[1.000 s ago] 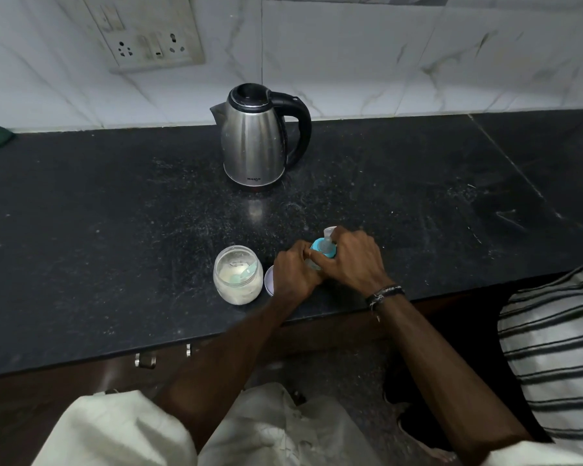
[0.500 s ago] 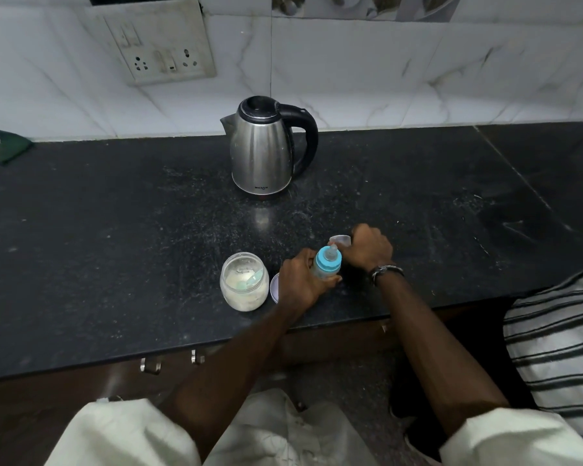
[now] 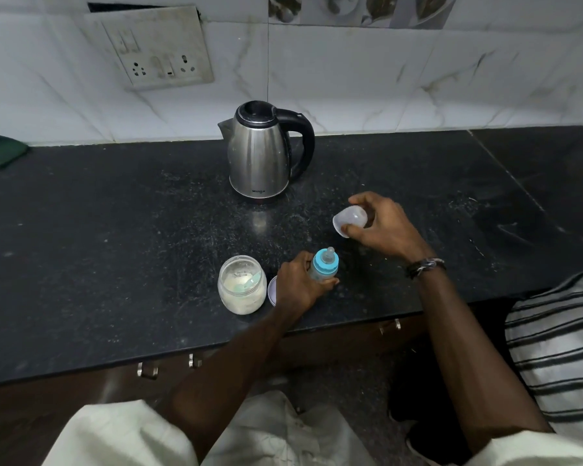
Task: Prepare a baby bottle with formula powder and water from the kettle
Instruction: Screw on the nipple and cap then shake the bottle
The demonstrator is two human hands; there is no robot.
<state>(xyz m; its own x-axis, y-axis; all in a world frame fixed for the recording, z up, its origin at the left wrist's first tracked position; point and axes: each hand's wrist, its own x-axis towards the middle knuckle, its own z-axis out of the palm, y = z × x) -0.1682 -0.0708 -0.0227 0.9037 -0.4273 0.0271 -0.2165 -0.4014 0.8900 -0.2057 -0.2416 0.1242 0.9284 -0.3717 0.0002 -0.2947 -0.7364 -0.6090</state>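
Observation:
A small baby bottle with a blue collar and clear teat stands near the front of the black counter. My left hand grips its body. My right hand holds the bottle's clear dome cap above the counter, to the right of the bottle and farther back. An open glass jar of formula powder with a pale scoop inside stands left of my left hand. The steel kettle with a black handle stands at the back, lid closed.
The jar's lid lies between the jar and my left hand, mostly hidden. A wall socket plate is on the tiled wall. A green cloth lies at the far left. A person in a striped garment is at the right.
My right hand has pulled the clear cap off the bottle and carried it up and to the right. My left hand stays on the bottle.

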